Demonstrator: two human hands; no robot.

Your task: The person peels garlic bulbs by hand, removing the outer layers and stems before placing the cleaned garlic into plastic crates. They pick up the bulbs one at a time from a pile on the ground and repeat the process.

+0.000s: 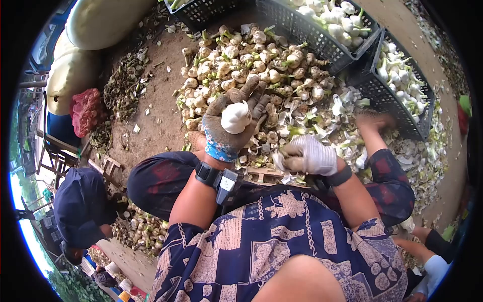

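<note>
My left hand (229,121), in a dirty glove with a blue flowered cuff, is palm up with its fingers stretched. On its palm rests a clean white garlic bulb (236,118). My right hand (306,156), in a whitish glove, is closed low over the peelings, with a pale piece of skin (278,161) at its fingertips. Beyond both hands lies a heap of unpeeled, soil-stained garlic bulbs (251,58). Loose garlic skins (347,103) are scattered to the right of the heap.
Black crates (347,59) of white garlic stand at the top and right (402,100). Large pale sacks (75,75) and a red net bag (86,111) are at the left. Another person in dark clothes (83,204) sits lower left; a co-worker's arm (420,249) shows lower right.
</note>
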